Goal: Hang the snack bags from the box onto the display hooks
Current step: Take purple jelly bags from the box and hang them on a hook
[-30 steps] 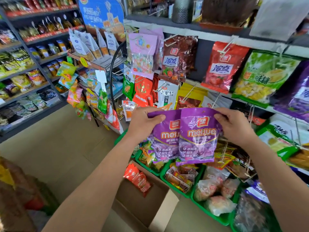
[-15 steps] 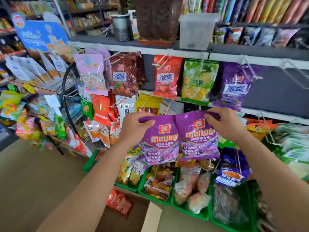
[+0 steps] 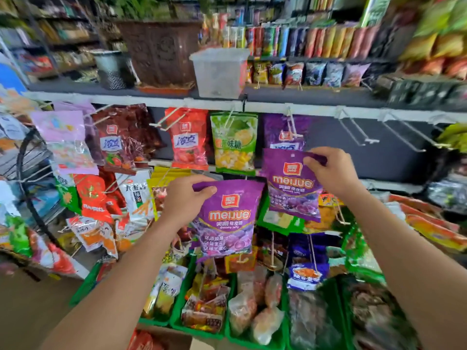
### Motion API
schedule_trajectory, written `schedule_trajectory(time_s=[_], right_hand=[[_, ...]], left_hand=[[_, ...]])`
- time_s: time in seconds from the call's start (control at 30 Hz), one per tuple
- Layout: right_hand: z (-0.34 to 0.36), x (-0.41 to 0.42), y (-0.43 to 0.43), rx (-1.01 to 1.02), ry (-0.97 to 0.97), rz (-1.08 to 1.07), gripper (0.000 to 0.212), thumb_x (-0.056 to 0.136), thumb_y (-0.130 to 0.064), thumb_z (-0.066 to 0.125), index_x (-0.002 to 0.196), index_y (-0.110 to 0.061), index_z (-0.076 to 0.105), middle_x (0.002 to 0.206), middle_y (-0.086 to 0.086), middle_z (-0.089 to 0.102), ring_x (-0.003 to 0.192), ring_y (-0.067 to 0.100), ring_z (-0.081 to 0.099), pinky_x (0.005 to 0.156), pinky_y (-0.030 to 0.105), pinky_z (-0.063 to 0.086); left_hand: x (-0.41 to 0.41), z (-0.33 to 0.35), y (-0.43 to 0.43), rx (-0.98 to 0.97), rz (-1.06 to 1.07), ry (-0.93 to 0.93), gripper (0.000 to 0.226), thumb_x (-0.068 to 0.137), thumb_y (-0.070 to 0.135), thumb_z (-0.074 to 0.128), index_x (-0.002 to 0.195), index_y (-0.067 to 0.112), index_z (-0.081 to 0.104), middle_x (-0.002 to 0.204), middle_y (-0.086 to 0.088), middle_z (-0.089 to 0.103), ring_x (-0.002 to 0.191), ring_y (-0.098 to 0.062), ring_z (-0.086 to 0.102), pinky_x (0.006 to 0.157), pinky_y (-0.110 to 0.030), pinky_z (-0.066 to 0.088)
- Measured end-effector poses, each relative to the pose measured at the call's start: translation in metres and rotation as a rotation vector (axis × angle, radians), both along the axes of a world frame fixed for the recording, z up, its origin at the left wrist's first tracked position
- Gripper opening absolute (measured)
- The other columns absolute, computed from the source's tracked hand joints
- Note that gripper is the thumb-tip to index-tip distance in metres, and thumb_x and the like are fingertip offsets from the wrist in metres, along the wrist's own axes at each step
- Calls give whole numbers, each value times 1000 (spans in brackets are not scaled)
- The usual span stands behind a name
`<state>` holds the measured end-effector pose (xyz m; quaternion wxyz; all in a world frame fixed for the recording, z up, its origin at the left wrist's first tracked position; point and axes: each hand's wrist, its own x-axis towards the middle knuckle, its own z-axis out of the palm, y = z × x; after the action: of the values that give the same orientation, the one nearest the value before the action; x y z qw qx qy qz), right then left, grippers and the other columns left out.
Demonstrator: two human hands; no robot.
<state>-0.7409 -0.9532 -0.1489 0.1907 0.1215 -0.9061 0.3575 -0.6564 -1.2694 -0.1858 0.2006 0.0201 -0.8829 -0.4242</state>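
As both arms extend toward the snack rack, I see each hand holding one purple jelly bag. The left hand [image 3: 187, 200] pinches the top left corner of the left bag [image 3: 228, 218], thumb in front and fingers curled behind. That bag hangs upright in front of the lower rows. The right hand [image 3: 331, 170] pinches the top right corner of the right bag [image 3: 290, 188], which is held higher and slightly tilted. Its top edge covers the bottom of a purple pack [image 3: 275, 130] hanging on a hook [image 3: 293, 125]. The two bags sit side by side; I cannot tell if their corners touch. Bare hooks [image 3: 358, 133] jut out to the right. Green bins [image 3: 177, 322] of snacks sit below, and a box [image 3: 177, 342] shows at the bottom edge.
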Motion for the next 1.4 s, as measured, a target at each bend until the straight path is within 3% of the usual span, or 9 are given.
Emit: schedule_trajectory(time_s=[0.13, 0.23, 0.37, 0.53, 0.73, 0.87, 0.97, 1.27, 1.4], right_hand=[[7, -29, 8, -26, -49, 6, 18, 96, -24, 62, 102, -11, 73, 85, 5, 70, 82, 25, 63, 73, 34, 46], [9, -46, 8, -26, -83, 32, 18, 96, -26, 61, 96, -13, 72, 78, 2, 67, 75, 22, 61, 64, 29, 39], [12, -60, 3, -48, -99, 74, 13, 97, -28, 59, 96, -19, 69, 81, -3, 66, 71, 11, 61, 54, 19, 38], [13, -66, 2, -132, -135, 89, 11, 98, -30, 59, 101, -21, 64, 85, -4, 65, 69, 0, 60, 54, 20, 44], [9, -65, 6, -114, -132, 109, 12, 100, -28, 56, 101, -19, 63, 80, -6, 64, 65, 4, 59, 46, 13, 39], [13, -59, 11, -108, -123, 187, 8, 99, -28, 58, 101, -23, 63, 93, 0, 70, 83, 17, 68, 66, 32, 56], [10, -48, 22, -89, -106, 202, 7, 99, -27, 58, 98, -23, 64, 94, 2, 71, 84, 17, 68, 73, 38, 58], [-2, -21, 91, -161, -34, 52, 10, 97, -21, 61, 88, -23, 65, 76, -12, 66, 64, -7, 61, 56, 12, 42], [-4, -19, 116, -157, -51, 12, 13, 96, -21, 62, 84, -25, 65, 72, -12, 66, 62, -2, 60, 59, 23, 44]], left_hand=[[-11, -2, 19, 27, 6, 10, 16, 83, 17, 76, 90, 30, 72, 84, 19, 65, 78, 4, 61, 63, -12, 43], [-18, -6, 28, 40, -8, -7, 19, 83, 17, 76, 87, 34, 70, 84, 22, 67, 80, 2, 64, 64, -17, 45], [-24, -11, 35, 83, 0, -19, 16, 83, 15, 75, 90, 30, 73, 88, 16, 70, 82, -5, 67, 68, -26, 50], [-28, -12, 36, 79, 13, -35, 13, 85, 16, 74, 96, 23, 75, 92, 7, 73, 85, -10, 68, 70, -32, 54], [-31, -7, 38, 64, 3, -26, 19, 86, 14, 73, 88, 33, 71, 87, 19, 68, 81, -3, 66, 62, -21, 48], [-33, -8, 39, 69, -3, -42, 15, 86, 17, 73, 91, 31, 73, 90, 16, 70, 83, -8, 68, 64, -28, 54], [-37, -10, 43, 85, -14, -60, 11, 86, 20, 73, 95, 27, 75, 94, 10, 72, 84, -10, 69, 65, -31, 56], [-50, -6, 81, 91, -100, -64, 17, 84, 13, 74, 90, 29, 71, 82, 19, 66, 69, 6, 62, 57, -13, 43], [-60, -6, 99, 81, -127, -52, 20, 83, 13, 76, 87, 32, 70, 80, 20, 65, 68, 6, 61, 56, -10, 42]])
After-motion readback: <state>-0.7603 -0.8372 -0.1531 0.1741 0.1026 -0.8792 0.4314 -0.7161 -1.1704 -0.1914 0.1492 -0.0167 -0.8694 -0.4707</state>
